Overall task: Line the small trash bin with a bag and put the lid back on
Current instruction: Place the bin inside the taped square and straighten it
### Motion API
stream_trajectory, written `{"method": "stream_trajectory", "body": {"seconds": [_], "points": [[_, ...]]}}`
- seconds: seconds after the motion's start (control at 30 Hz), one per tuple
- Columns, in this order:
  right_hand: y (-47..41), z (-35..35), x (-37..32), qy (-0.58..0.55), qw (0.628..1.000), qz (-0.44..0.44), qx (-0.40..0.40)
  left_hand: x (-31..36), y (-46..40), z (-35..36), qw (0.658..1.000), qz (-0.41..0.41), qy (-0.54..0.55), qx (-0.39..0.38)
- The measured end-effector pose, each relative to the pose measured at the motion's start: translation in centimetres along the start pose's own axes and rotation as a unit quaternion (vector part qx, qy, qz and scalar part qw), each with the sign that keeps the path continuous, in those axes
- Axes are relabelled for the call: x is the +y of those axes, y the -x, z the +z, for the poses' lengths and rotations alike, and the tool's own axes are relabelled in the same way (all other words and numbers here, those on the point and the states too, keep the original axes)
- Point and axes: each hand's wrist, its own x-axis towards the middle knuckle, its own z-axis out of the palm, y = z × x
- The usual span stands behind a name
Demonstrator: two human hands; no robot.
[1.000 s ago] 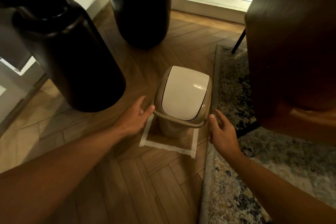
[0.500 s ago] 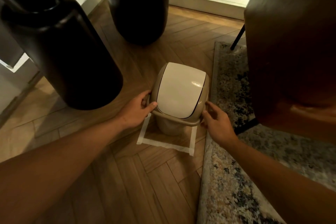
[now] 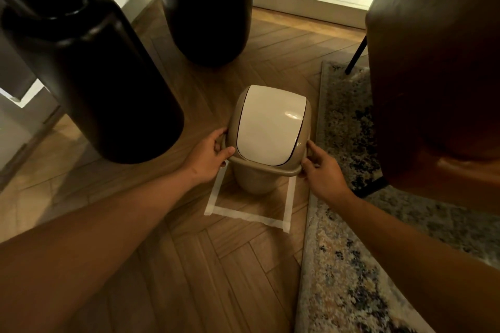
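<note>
- Fingers of the left hand (image 3: 209, 155) curl round the left edge of the bin's lid (image 3: 266, 130), thumb on the rim in front, the rest tucked behind it.
- On the opposite side the right hand (image 3: 323, 170) clasps the lid's right edge the same way, thumb at the front corner (the forefinger lies up along the side).
- Between both hands the small tan trash bin (image 3: 255, 182) stands upright on the wooden floor (image 3: 189, 265), lid seated on top, its pale swing flap shut.
- Around the bin's base runs a square of white tape (image 3: 250, 217) stuck to the boards; the bin sits toward the square's far side.
- Just right of the tape lies a speckled rug (image 3: 346, 265), its edge close to the right hand.
- Two big dark vases crowd the left: one (image 3: 94, 76) near the left hand, another (image 3: 205, 8) beyond the bin.
- A brown chair (image 3: 438, 76) looms over the rug at right.
</note>
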Motion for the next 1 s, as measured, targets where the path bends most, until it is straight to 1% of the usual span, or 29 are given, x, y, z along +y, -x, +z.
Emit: {"method": "stream_trajectory", "body": {"seconds": [0.1, 0.23, 0.3, 0.47, 0.83, 1.0], "points": [[-0.4, 0.1, 0.0, -0.018, 1.0, 0.014, 0.005, 0.3, -0.2, -0.1, 1.0, -0.002, -0.004, -0.002], [-0.4, 0.2, 0.2, -0.03, 0.998, 0.038, 0.048, 0.5, -0.2, -0.6, 1.0, -0.014, 0.003, 0.014], [-0.2, 0.3, 0.2, -0.031, 0.997, 0.044, 0.055, 0.6, -0.1, -0.8, 0.999, -0.027, 0.026, 0.013], [0.1, 0.2, 0.2, -0.054, 0.996, 0.057, 0.029, 1.1, 0.1, -0.7, 0.998, -0.045, 0.045, 0.007], [0.9, -0.4, 0.3, -0.087, 0.993, 0.076, 0.017, 0.7, 1.2, -0.7, 0.994, -0.056, 0.091, -0.017], [1.4, -0.5, 0.2, -0.08, 0.993, 0.081, 0.019, 0.6, 1.4, -0.7, 0.994, -0.052, 0.093, -0.016]]}}
